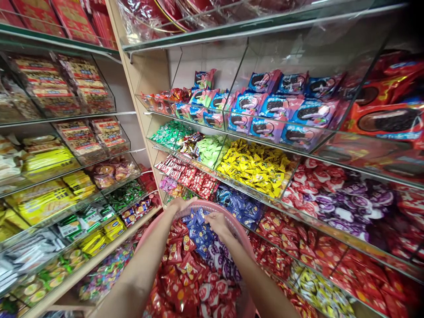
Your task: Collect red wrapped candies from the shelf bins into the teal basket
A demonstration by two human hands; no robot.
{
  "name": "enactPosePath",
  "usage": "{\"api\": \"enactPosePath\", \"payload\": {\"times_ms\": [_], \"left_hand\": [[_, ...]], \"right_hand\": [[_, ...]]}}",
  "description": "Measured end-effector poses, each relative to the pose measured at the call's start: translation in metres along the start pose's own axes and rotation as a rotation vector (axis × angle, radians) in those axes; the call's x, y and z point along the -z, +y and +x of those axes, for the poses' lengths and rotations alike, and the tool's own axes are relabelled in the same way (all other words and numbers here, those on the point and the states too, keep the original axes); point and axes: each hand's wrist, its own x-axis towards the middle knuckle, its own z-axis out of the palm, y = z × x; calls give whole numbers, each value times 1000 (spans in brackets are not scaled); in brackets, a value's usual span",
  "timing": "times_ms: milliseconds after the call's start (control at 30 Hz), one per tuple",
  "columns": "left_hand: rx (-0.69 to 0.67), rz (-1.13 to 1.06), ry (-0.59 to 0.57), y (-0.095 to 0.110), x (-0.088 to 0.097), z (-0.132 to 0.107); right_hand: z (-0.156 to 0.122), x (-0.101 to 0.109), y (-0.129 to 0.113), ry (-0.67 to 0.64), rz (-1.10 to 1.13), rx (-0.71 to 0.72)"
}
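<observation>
A round pink plastic basket (pixel 243 232) with a perforated wall stands before me, filled with wrapped sweets. At its far left rim is my left hand (pixel 178 206), closed on the edge; its fingertips are partly hidden. Inside, over the blue-wrapped candies (pixel 198 234), my right hand (pixel 217 224) is pinched, with a blue candy at its fingertips. Red-wrapped candies (pixel 182 269) fill the left and middle of the basket. Purple-and-white candies (pixel 220 254) lie below the right hand, and red-and-white ones (pixel 218 289) sit nearer me.
Clear-fronted shelf bins surround the basket. Yellow candies (pixel 255 168) and blue-wrapped candies (pixel 236 203) fill bins just beyond it. Blue-and-pink cookie packs (pixel 265 106) are higher up. A wooden post (pixel 132 88) divides these from the left shelves of yellow packets (pixel 43 198).
</observation>
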Motion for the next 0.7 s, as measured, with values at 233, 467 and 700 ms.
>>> {"api": "enactPosePath", "payload": {"times_ms": [233, 467, 700], "left_hand": [[22, 21, 8, 0, -2, 1], [22, 27, 8, -2, -5, 7], [8, 23, -4, -4, -5, 10]], "right_hand": [[-5, -11, 3, -22, -115, -59], [-8, 15, -4, 56, -366, 53], [-8, 90, -25, 236, -794, 116]]}}
